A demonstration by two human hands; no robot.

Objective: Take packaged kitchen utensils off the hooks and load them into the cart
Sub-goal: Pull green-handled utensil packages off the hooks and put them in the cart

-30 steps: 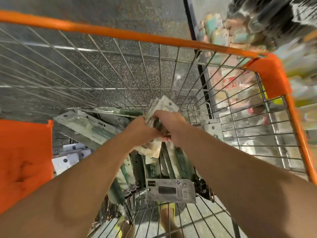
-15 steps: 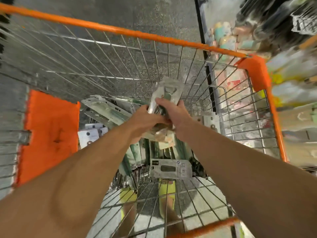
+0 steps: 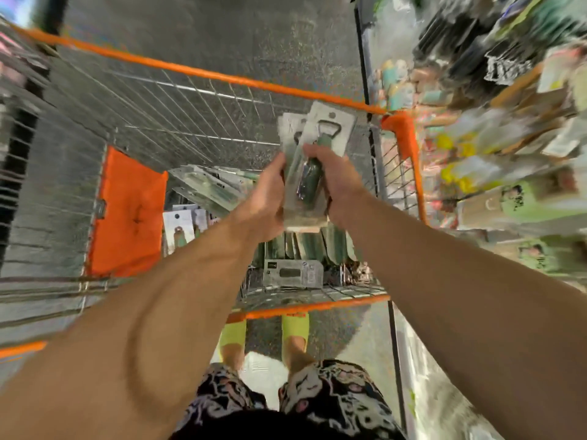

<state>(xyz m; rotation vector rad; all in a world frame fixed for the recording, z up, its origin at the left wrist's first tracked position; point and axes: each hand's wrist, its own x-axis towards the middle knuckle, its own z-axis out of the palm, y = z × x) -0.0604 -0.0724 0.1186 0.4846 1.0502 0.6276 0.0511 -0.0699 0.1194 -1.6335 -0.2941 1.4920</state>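
In the head view, a stack of carded bottle openers (image 3: 313, 160) is held at centre frame above the wire cart (image 3: 203, 71). The stack is gripped by the left hand (image 3: 265, 198) on its left edge and by the right hand (image 3: 338, 182) on its right, fingers curled round it. More packaged utensils (image 3: 293, 274) are seen lying in the cart below centre. Their label printing is too blurred to be read. Blurred shelves (image 3: 495, 128) fill the right of the frame.
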